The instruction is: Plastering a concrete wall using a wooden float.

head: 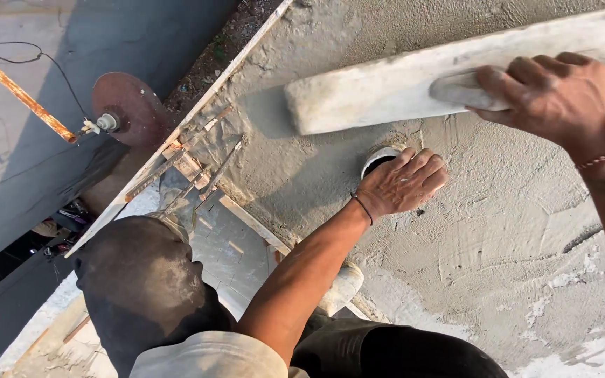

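Wet grey plaster (498, 231) covers a rough wall that fills most of the view, seen from above. At 1 o'clock the right hand (558, 94) has its grip wrapped tight around the handle of a long, plaster-caked wooden float (386, 87), which lies flat against the wall. Just below it, near the centre, the left hand (404, 183) rests with fingers spread flat on the plaster, touching the rim of a round pipe opening (378, 159) set in the wall. At 9 o'clock, well apart, a rusty round disc (131, 106) and a rusty bar (19, 91) sit over the ground far below.
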